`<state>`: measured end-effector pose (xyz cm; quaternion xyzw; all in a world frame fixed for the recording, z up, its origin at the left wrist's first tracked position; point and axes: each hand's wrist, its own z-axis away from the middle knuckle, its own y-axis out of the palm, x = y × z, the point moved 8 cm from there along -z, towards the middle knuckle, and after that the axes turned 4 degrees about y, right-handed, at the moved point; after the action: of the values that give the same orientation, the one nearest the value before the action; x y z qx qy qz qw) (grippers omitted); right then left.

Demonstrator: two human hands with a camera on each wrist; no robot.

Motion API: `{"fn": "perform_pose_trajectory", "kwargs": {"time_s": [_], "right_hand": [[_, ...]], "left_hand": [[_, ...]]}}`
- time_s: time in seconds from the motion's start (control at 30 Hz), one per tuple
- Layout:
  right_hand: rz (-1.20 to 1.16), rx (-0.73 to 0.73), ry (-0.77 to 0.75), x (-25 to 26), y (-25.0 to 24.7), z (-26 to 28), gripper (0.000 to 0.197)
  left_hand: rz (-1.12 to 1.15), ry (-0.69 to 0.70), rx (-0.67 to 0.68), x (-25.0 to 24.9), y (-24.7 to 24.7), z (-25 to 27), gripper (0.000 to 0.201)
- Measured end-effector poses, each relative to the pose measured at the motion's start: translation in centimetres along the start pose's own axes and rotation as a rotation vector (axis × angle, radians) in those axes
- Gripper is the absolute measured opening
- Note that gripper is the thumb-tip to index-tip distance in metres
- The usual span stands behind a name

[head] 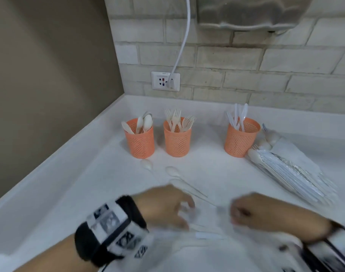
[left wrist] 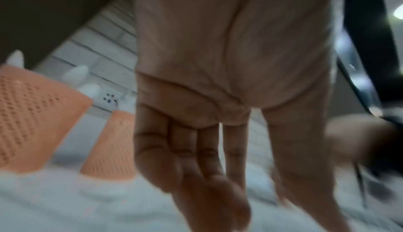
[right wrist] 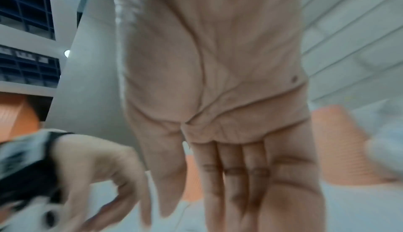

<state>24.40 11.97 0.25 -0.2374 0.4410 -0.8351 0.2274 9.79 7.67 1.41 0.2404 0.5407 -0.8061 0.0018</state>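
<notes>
Left hand point(head: 163, 206) and right hand point(head: 266, 213) nearest the head camera, blurred low over the tabletop point(head: 89, 183) beside loose clear spoons point(head: 174, 172), fingers point(left wrist: 185, 149) plainly straight, close together and pinching nothing only in the wrist views, all three orange cups point(head: 177, 140) only in the head view.

Orange mesh cups point(head: 177, 140), white counter point(head: 207, 173)

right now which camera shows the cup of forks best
The head view: the fork cup stands whole and sharp, tines showing. The left wrist view gives a blurred part of it beside the left hand; the right wrist view shows only orange blurs.
</notes>
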Motion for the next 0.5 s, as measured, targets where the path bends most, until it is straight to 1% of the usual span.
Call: {"fn": "perform_pose_trajectory", "kwargs": {"time_s": [0.03, 0.07, 0.1, 0.13, 0.17, 0.2, 0.23, 0.27, 0.33, 0.37, 0.43, 0.5], "right_hand": [[0.003, -0.041, -0.008, 1.1, -1.1, -1.3, 0.006], [0.021, -0.052, -0.039, 2.1, -1.7, -3.4, 0.018], [0.044, -0.078, -0.060, 3.6, -2.4, -5.5, 0.036], [0.023, -0.093, -0.052, 4.2, -2.4, -7.1, 0.049], [0.009, -0.092, -0.021, 4.8, -2.5, -8.3, 0.055], [0.022, -0.101, -0.011, 5.2, -2.3, -9.4, 0.056], [0.028, -0.092, 0.005, 5.6, -2.1, -9.8, 0.052], [0.026, -0.090, 0.009, 5.9, -1.9, -10.4, 0.042], [0.003, -0.089, 0.008, 6.3, -1.8, -11.0, 0.017], [-0.011, -0.078, 0.011, 6.4, -1.8, -11.2, 0.012], [-0.041, -0.055, 0.033, 6.0, -1.6, -11.3, 0.012], [-0.005, -0.031, 0.063, 5.8, -1.2, -11.4, 0.022]], "left_hand": [[-0.048, -0.011, 0.105, -0.8, 2.3, 0.4, 0.057], [-0.092, -0.026, 0.165, -1.2, 4.0, 0.6, 0.066], [-0.135, -0.049, 0.202, -1.5, 5.2, 0.7, 0.072], [-0.181, -0.074, 0.226, -1.7, 6.0, 0.7, 0.074], [-0.222, -0.100, 0.237, -1.8, 6.4, 0.8, 0.073], [-0.249, -0.121, 0.223, -1.8, 6.4, 0.8, 0.067], [-0.264, -0.138, 0.204, -1.7, 6.2, 0.9, 0.059], [-0.274, -0.155, 0.186, -1.4, 6.0, 1.0, 0.053], [-0.279, -0.182, 0.173, -0.7, 5.4, 1.2, 0.048], [-0.275, -0.195, 0.176, -0.3, 5.2, 1.4, 0.046], [-0.249, -0.232, 0.164, 0.3, 4.7, 1.6, 0.041], [-0.183, -0.284, 0.106, 1.1, 4.0, 2.0, 0.040]]}}
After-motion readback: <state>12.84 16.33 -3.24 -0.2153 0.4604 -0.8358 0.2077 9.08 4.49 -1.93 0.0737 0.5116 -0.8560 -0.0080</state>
